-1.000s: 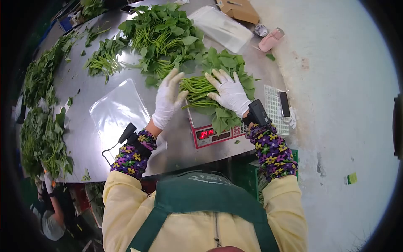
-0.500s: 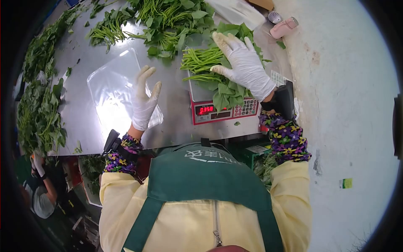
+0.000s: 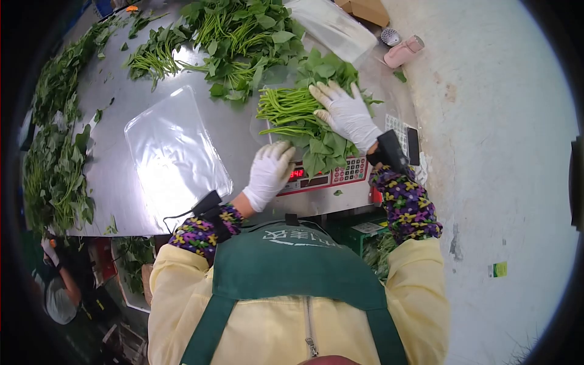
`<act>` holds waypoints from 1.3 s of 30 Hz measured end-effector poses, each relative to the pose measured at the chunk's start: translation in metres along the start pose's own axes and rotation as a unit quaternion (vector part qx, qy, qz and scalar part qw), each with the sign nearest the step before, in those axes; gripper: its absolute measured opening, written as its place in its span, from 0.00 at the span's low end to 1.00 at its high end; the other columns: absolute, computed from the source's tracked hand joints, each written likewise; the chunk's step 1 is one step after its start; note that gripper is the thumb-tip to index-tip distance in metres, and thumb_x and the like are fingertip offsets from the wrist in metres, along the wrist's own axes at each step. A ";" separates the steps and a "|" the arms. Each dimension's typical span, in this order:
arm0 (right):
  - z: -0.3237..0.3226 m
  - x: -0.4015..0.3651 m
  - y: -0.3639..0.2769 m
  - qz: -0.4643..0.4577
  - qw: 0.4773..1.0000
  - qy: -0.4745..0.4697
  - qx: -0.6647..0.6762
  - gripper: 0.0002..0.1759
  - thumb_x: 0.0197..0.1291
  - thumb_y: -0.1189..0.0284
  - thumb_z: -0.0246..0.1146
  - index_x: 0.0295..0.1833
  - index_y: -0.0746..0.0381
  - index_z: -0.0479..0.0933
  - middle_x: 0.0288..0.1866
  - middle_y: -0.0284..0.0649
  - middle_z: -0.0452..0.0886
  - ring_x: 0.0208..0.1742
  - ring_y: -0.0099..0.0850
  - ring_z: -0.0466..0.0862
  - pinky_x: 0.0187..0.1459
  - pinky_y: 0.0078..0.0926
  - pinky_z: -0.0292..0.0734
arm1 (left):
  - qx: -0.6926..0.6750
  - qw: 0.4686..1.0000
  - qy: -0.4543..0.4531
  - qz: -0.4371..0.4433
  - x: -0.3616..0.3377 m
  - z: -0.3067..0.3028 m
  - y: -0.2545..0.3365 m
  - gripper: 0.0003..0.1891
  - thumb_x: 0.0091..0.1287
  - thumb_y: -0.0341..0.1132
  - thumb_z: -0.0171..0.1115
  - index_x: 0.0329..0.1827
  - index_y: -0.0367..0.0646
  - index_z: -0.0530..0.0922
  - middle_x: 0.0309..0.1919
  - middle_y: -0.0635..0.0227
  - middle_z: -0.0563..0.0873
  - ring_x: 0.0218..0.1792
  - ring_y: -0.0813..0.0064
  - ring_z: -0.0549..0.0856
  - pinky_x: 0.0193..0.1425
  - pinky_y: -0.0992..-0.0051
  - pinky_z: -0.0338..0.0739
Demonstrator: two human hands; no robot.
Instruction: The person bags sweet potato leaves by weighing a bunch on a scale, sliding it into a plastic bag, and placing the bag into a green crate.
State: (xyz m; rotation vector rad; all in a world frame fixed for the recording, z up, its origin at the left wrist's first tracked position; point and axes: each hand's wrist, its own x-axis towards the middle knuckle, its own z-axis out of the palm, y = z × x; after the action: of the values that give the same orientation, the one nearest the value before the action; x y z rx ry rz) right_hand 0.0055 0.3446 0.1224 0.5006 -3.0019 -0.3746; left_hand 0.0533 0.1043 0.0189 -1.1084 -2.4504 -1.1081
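Leftward, past the clear plastic bags, the left hand, fingers loosely curled, covers the scale's display edge; on the scale, the greens bundle lies crosswise, stems pointing left, leaves right, beneath the spread right hand.

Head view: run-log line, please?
right white-gloved hand: on green leafy bundle | left white-gloved hand: at red digital scale | clear plastic bag: flat on metal table

The left hand has moved right, from above the clear bag to the scale's near left corner. It now hides part of the red number, which has changed. The right hand has come lower and nearer on the leaves.
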 end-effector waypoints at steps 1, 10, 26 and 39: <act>0.013 -0.002 0.001 0.009 1.000 -0.012 0.018 0.34 0.71 0.49 0.49 0.78 0.48 0.58 0.76 0.36 0.65 0.76 0.37 0.64 0.73 0.60 0.52 | 0.037 0.999 0.003 0.010 0.000 0.013 0.003 0.26 0.53 0.35 0.69 0.57 0.47 0.76 0.56 0.62 0.79 0.57 0.60 0.78 0.62 0.58 0.69; 0.010 -0.010 -0.002 0.039 0.992 -0.027 0.118 0.32 0.70 0.52 0.53 0.76 0.47 0.61 0.76 0.37 0.66 0.74 0.39 0.66 0.72 0.59 0.55 | 0.141 0.988 -0.046 0.032 0.013 0.032 0.023 0.22 0.55 0.33 0.59 0.55 0.44 0.77 0.53 0.63 0.80 0.52 0.63 0.79 0.54 0.63 0.71; 0.014 -0.047 -0.012 0.072 0.973 0.015 0.220 0.29 0.66 0.52 0.56 0.70 0.49 0.70 0.66 0.38 0.76 0.65 0.38 0.74 0.67 0.57 0.62 | 0.174 0.956 0.158 0.175 0.067 -0.007 0.036 0.07 0.49 0.35 0.64 0.32 0.51 0.80 0.54 0.67 0.80 0.52 0.66 0.79 0.57 0.64 0.71; -0.057 0.040 0.046 0.017 0.930 0.038 0.364 0.27 0.64 0.61 0.61 0.68 0.55 0.73 0.51 0.45 0.84 0.49 0.39 0.84 0.55 0.33 0.77 | 0.063 0.978 -0.111 0.167 0.121 0.003 0.012 0.12 0.60 0.38 0.63 0.42 0.42 0.74 0.47 0.56 0.86 0.38 0.59 0.87 0.38 0.64 0.82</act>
State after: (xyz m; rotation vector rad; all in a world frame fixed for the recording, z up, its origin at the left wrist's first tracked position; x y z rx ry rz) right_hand -0.0401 0.3608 0.1902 0.4776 -2.9746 0.7776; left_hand -0.0209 0.1771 0.0812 -1.6019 -2.3304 -0.7542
